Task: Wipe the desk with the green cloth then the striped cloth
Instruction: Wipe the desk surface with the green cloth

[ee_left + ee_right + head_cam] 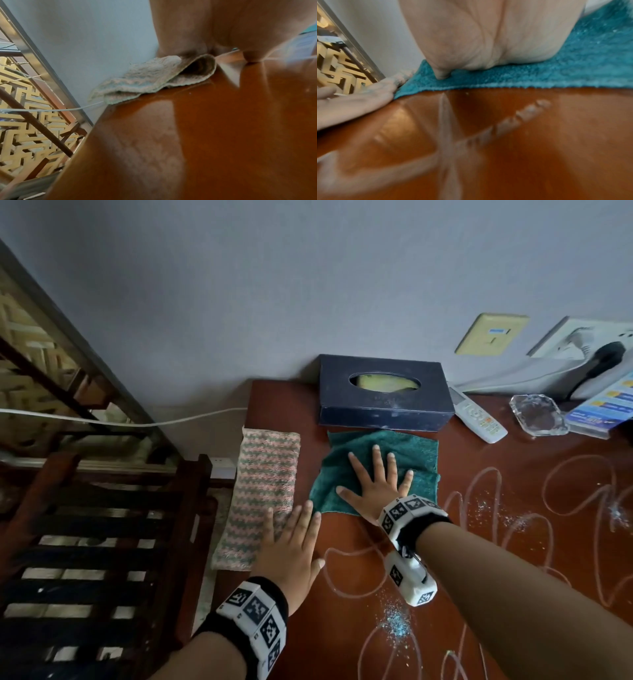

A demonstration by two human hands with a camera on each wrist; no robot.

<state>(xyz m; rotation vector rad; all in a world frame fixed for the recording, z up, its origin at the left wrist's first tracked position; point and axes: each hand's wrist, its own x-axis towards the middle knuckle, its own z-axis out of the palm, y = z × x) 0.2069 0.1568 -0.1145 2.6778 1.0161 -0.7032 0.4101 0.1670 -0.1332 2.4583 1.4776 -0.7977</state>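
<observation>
Fingers of your right hand [376, 491] spread flat, pressing green terry cloth [404, 453] onto glossy brown wooden table [479, 542], just before dark blue tissue box [383, 395]. Your left hand [291, 549] flat, fingers together, fingertips on pink-green zigzag striped cloth [263, 484] at table's left edge.

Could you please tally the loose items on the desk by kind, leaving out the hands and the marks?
Cloths: 2 (green cloth, striped cloth)
Tissue box: 1
Remote: 1
Glass ashtray: 1
Leaflet holder: 1
Total: 6
</observation>
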